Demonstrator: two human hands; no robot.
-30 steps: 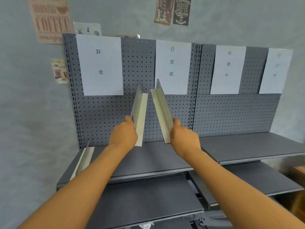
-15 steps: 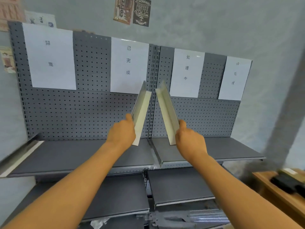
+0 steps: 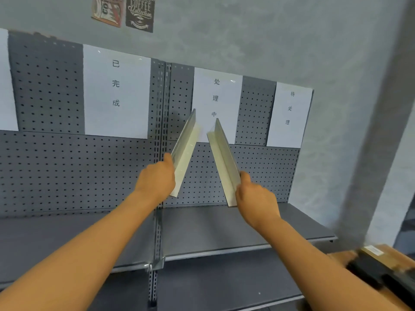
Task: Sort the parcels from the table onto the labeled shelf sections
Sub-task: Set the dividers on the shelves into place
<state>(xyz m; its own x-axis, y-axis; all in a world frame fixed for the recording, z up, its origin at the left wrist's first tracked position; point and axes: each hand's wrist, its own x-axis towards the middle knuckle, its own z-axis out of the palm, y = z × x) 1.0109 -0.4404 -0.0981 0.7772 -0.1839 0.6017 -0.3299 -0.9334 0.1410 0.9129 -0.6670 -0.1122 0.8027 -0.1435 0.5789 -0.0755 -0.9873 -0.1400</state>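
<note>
Two bare forearms reach forward toward a grey metal shelf unit against a rough grey wall. The left hand (image 3: 156, 182) curls around the near end of a pale L-shaped metal divider (image 3: 184, 151), which leans up and to the right. The right hand (image 3: 254, 198) grips a second L-shaped divider (image 3: 223, 160), leaning up and to the left. The two strips stand close but apart, forming a V above the right-hand shelf board (image 3: 202, 230), whose flat dark surface lies open below them. Its front edge is a thin bright metal lip.

The back panel is perforated pegboard (image 3: 67, 171). White paper sheets hang on it, printed top to bottom: "已完成" (image 3: 115, 83), "处理中" (image 3: 215, 97) and "待处理" (image 3: 290, 108). A dark wall sign (image 3: 140, 12) above reads "COFFEE Collection".

At the near right, a wooden worktop (image 3: 395, 254) carries a dark parcel (image 3: 381, 272), blurred, with a white label.
</note>
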